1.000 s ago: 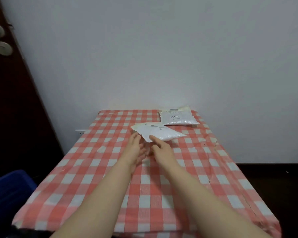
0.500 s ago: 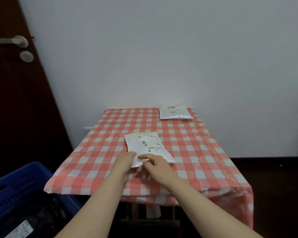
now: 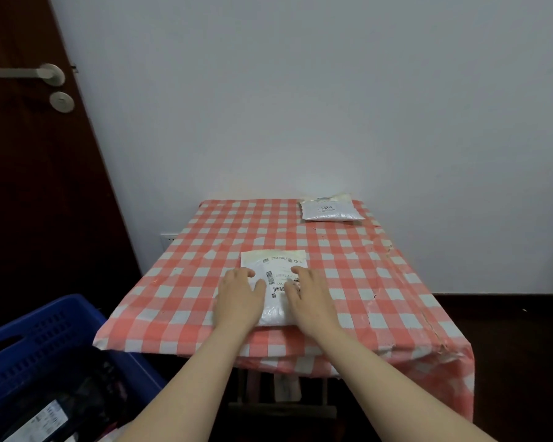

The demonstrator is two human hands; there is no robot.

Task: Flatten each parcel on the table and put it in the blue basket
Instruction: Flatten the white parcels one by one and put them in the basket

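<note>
A white parcel (image 3: 275, 266) with a barcode label lies on the red-and-white checked table (image 3: 380, 282), near its front edge. My left hand (image 3: 238, 298) lies palm down on the parcel's left part. My right hand (image 3: 310, 296) lies palm down on its right part. Both hands press on it with fingers stretched out. A second white parcel (image 3: 331, 209) rests at the table's far right corner. The blue basket (image 3: 45, 339) stands on the floor at the lower left, with dark parcels inside.
A dark wooden door (image 3: 29, 186) with a metal handle (image 3: 23, 73) fills the left side. A white wall stands behind the table. The tablecloth hangs over the front and right edges. The floor to the right is dark.
The parcel has been pulled from the table's middle toward the front edge and laid flat. Both hands went from pinching its near edge to lying flat on top. The view moved back.
</note>
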